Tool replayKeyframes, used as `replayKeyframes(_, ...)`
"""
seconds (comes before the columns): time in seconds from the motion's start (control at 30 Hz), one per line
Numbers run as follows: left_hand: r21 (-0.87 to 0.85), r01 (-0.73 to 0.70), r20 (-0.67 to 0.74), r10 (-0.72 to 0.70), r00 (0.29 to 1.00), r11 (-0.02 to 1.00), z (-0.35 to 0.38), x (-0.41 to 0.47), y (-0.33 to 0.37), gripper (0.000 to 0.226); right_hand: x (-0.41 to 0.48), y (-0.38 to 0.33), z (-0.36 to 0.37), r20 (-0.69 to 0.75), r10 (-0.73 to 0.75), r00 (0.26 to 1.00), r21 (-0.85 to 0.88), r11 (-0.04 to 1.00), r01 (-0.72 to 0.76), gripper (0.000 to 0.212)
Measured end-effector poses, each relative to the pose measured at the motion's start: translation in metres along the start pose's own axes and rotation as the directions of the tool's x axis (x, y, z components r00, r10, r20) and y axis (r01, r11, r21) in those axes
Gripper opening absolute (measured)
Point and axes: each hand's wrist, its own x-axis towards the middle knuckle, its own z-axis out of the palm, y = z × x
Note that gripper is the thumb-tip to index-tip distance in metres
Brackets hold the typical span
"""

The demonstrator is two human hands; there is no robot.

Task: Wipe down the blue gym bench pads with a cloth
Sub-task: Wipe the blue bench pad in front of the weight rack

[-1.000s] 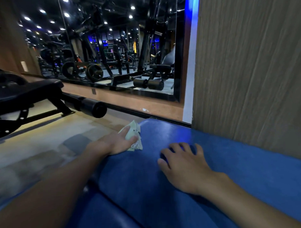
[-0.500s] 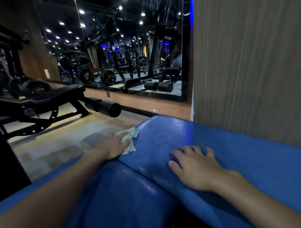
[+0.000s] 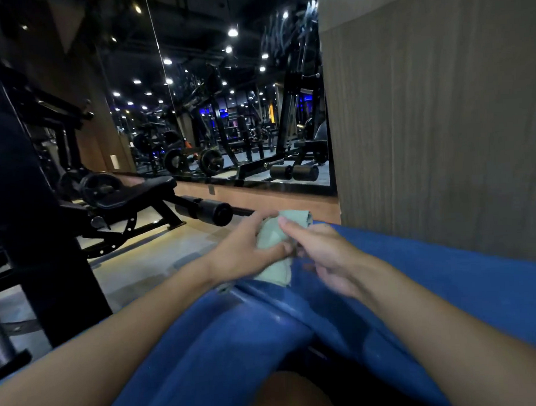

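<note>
Left hand [image 3: 241,252] grips pale green cloth [image 3: 271,237] at blue bench pad [image 3: 445,275] edge; right hand [image 3: 326,252] touches cloth, grip blurred, cannot tell.

- Grey wood-grain wall panel [image 3: 440,121] fills two o'clock.
- Big mirror [image 3: 227,119] at twelve, ceiling spotlights [image 3: 233,32] glinting in it.
- Black bench [image 3: 132,192] at nine, pale floor [image 3: 147,261] beneath.

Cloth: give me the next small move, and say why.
Probably lay the cloth flat on the blue pad by the wall and start a wiping stroke. The left hand grips it bunched at the pad's edge, and the right hand touches it, its grip blurred, so no cloth face lies flat on the pad.
</note>
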Motion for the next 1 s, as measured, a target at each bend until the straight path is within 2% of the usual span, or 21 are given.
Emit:
replayKeyframes(0.07, -0.074, 0.064, 0.084, -0.058, 0.995, 0.995, -0.001, 0.0, 0.015, 0.076, -0.005, -0.01, -0.005, -0.051, -0.028, 0.998, 0.208, 0.977, 0.038, 0.024)
replayKeyframes(0.13, -0.247, 0.129, 0.055, -0.119, 0.991, 0.96, 0.0, 0.004, 0.022, 0.072, -0.004, -0.017, -0.015, -0.138, -0.036, 0.99, 0.241, 0.968, 0.068, 0.028)
replayKeyframes(0.2, -0.382, 0.185, -0.07, -0.227, 0.971, 0.906, 0.003, 0.012, 0.016, 0.066, -0.001, -0.018, -0.024, -0.149, -0.068, 0.986, 0.195, 0.976, 0.097, 0.032)
replayKeyframes(0.23, -0.426, 0.234, -0.086, -0.297, 0.951, 0.874, 0.004, 0.014, 0.01, 0.067, 0.0, -0.018, -0.027, -0.127, -0.082, 0.989, 0.161, 0.982, 0.102, 0.031)
replayKeyframes(0.3, -0.521, 0.35, 0.013, -0.402, 0.915, 0.779, 0.008, 0.015, -0.005, 0.071, 0.003, -0.015, -0.03, -0.064, -0.114, 0.991, 0.035, 0.993, 0.116, 0.03)
replayKeyframes(0.37, -0.599, 0.394, 0.073, -0.443, 0.894, 0.697, 0.013, 0.012, -0.016, 0.062, 0.014, -0.011, -0.03, -0.022, -0.195, 0.98, -0.177, 0.966, 0.189, 0.031)
replayKeyframes(0.43, -0.633, 0.365, -0.006, -0.475, 0.88, 0.683, 0.011, 0.007, -0.022, 0.051, 0.025, -0.009, -0.022, 0.013, -0.364, 0.931, -0.391, 0.855, 0.34, 0.029)
replayKeyframes(0.5, -0.658, 0.322, -0.109, -0.509, 0.854, 0.681, 0.001, -0.001, -0.028, 0.043, 0.034, -0.005, -0.008, 0.107, -0.502, 0.858, -0.544, 0.693, 0.473, 0.03)
replayKeyframes(0.57, -0.692, 0.293, -0.192, -0.56, 0.806, 0.66, -0.016, -0.014, -0.036, 0.035, 0.038, 0.006, 0.009, 0.299, -0.469, 0.831, -0.665, 0.522, 0.534, 0.032)
replayKeyframes(0.6, -0.693, 0.29, -0.241, -0.592, 0.769, 0.659, -0.025, -0.023, -0.042, 0.031, 0.038, 0.014, 0.015, 0.434, -0.36, 0.826, -0.697, 0.447, 0.561, 0.029)
replayKeyframes(0.67, -0.584, 0.365, -0.348, -0.63, 0.695, 0.725, -0.04, -0.044, -0.058, 0.024, 0.03, 0.02, 0.027, 0.615, 0.007, 0.789, -0.741, 0.347, 0.575, 0.007)
replayKeyframes(0.7, -0.471, 0.435, -0.386, -0.623, 0.68, 0.767, -0.044, -0.056, -0.063, 0.021, 0.029, 0.023, 0.032, 0.62, 0.106, 0.777, -0.76, 0.329, 0.561, 0.015)
replayKeyframes(0.73, -0.335, 0.5, -0.407, -0.601, 0.688, 0.799, -0.046, -0.068, -0.069, 0.02, 0.03, 0.027, 0.036, 0.598, 0.083, 0.797, -0.769, 0.339, 0.542, 0.031)
replayKeyframes(0.77, -0.212, 0.537, -0.41, -0.573, 0.709, 0.816, -0.045, -0.08, -0.073, 0.019, 0.032, 0.032, 0.042, 0.548, -0.003, 0.836, -0.775, 0.373, 0.509, 0.036)
replayKeyframes(0.8, -0.117, 0.555, -0.394, -0.552, 0.735, 0.824, -0.042, -0.092, -0.076, 0.018, 0.035, 0.039, 0.048, 0.471, -0.103, 0.876, -0.794, 0.383, 0.472, 0.035)
replayKeyframes(0.83, -0.025, 0.562, -0.365, -0.531, 0.765, 0.827, -0.039, -0.104, -0.076, 0.018, 0.037, 0.048, 0.054, 0.4, -0.134, 0.907, -0.838, 0.348, 0.421, 0.035)
replayKeyframes(0.9, 0.198, 0.566, -0.297, -0.501, 0.813, 0.8, -0.033, -0.125, -0.07, 0.021, 0.034, 0.071, 0.064, 0.351, 0.027, 0.936, -0.92, 0.196, 0.339, 0.05)
replayKeyframes(0.93, 0.31, 0.567, -0.249, -0.51, 0.823, 0.763, -0.032, -0.134, -0.066, 0.029, 0.03, 0.083, 0.067, 0.349, 0.134, 0.928, -0.935, 0.123, 0.334, 0.058)
replayKeyframes(1.0, 0.474, 0.56, -0.152, -0.564, 0.812, 0.679, -0.034, -0.146, -0.059, 0.058, 0.023, 0.097, 0.066, 0.357, 0.201, 0.912, -0.934, 0.074, 0.35, 0.065)
